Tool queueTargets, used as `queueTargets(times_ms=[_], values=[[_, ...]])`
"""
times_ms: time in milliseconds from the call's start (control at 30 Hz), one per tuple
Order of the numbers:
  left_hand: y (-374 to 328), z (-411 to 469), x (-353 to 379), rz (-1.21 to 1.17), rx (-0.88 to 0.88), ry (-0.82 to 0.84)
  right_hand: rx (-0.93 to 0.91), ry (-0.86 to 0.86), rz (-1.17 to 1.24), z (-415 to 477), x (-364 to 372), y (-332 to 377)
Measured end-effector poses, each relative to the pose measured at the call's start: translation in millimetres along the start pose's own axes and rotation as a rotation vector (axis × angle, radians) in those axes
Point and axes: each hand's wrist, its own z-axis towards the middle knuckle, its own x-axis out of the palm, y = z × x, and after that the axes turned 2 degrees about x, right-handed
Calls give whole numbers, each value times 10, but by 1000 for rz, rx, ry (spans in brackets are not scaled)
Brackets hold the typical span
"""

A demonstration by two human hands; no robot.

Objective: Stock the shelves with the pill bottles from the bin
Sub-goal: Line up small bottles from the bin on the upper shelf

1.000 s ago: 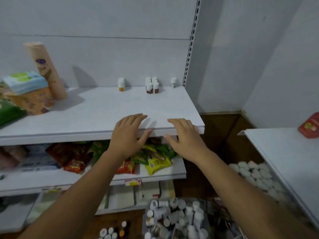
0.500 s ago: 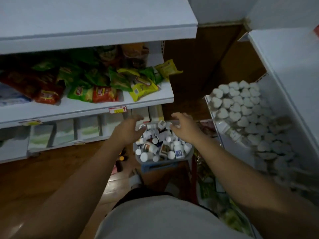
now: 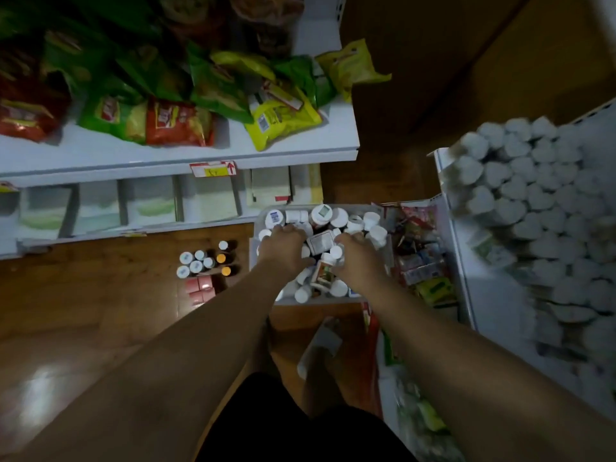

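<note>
At twelve o'clock, left hand [image 3: 283, 249] and right hand [image 3: 359, 259] curl among white-capped pill bottles [image 3: 320, 242] in clear plastic bin [image 3: 254, 233]. Pickup step, grip unconfirmed. Next: secure hold, lift.

One left hand [image 3: 283, 250], one right hand [image 3: 361, 261], one bin [image 3: 254, 248]. Bottles [image 3: 321, 213] in it — some twenty caps show, too heaped for an exact count. On the floor [image 3: 100, 295]: five white-capped bottles [image 3: 185, 258], two orange-capped bottles [image 3: 226, 271], one dark bottle [image 3: 223, 245] — white cap. One price tag [image 3: 213, 169].

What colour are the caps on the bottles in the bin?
White caps, clearest in the head view.
</note>
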Motion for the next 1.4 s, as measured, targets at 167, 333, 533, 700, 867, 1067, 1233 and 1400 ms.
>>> queueTargets(times_ms=[167,333,533,700,867,1067,1233,1400], values=[[72,114,159,50,23,-32,-18,-14,104,180,65,-103],[56,22,182,105,35,-88,-39,-90,278,68,-2,-130],[112,-152,-185,-423,45,-263,38,-164,706,-240,-510,130],[-134,-517,-1240,-1201,23,-337,-57,-177,1090,-527,-1377,563],[-608,-1004,-2338,-1786,178,-414,-198,-285,1370,-930,-2353,1026],[-1109,-1635,-3150,-1986,420,-415,-405,-257,1560,-1581,-3266,1341],[-1325,-2029,-3466,-2018,492,-465,-552,-189,1562,-1972,-3679,1371],[-1527,-2300,-3628,-2077,367,-479,-629,-117,1636,-2140,-3791,1368]])
